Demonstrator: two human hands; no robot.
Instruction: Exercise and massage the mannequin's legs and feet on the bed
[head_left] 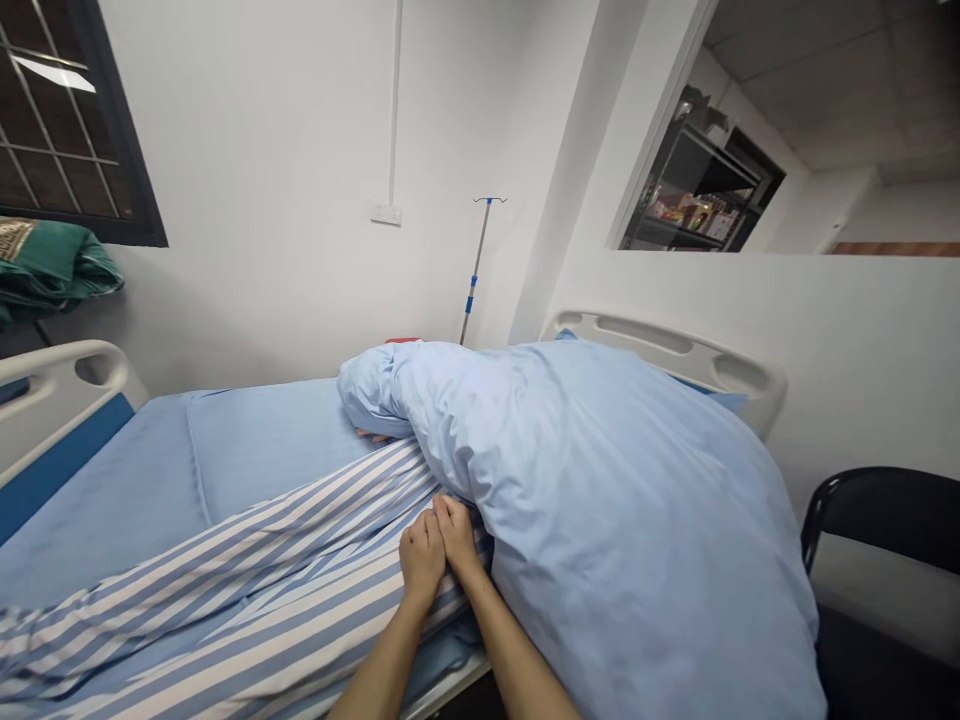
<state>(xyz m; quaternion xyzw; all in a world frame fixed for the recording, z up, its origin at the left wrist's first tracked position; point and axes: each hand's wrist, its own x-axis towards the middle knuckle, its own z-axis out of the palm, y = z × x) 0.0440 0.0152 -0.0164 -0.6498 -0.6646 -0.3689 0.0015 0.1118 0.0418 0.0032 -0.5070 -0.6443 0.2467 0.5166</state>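
Working, it seems, on the striped trousers [315,560] beside the quilt [600,500], you curl left hand [423,555] and right hand [456,530] together, gripping what I can't tell; the next move calls for gentleness.

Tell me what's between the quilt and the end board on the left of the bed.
In the head view, blue sheet and striped cloth lie between the quilt and that end board.

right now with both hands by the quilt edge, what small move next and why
Perhaps part the left hand and right hand along the edge of the quilt: they sit close together at one spot, while that edge continues across the striped fabric.
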